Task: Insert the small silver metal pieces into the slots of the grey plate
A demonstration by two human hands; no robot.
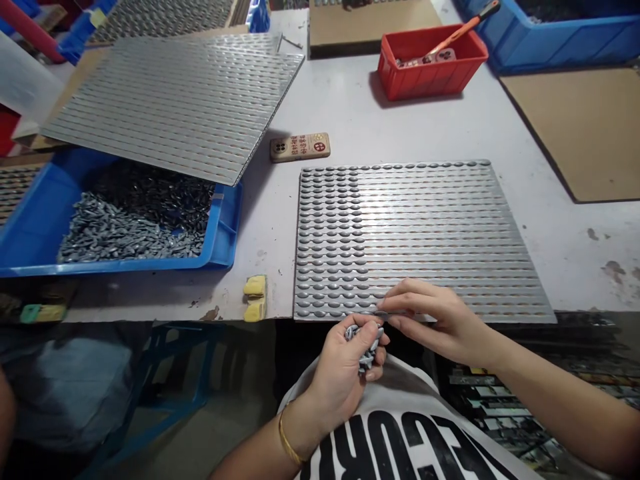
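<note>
My left hand [345, 373] is curled around a handful of small grey oval pieces [367, 347], just below the table's front edge. Beside it, my right hand [435, 317] reaches over the front edge of a grey slotted plate [450, 240]. Its thumb and fingertips pinch a grey oval piece [384, 311] at the plate's front row; the fingers partly cover it. Similar oval pieces fill several columns on the plate's left side and a line along its far edge. The other slots in view show bare grooves.
A blue bin [220, 233] of grey and dark pieces stands left, partly under another slotted plate [190, 93]. A phone-like case [300, 147], a red box [425, 80] with an orange-handled tool, yellow blocks [255, 298] and brown board [590, 133] lie around. Another blue bin [565, 47] stands back right.
</note>
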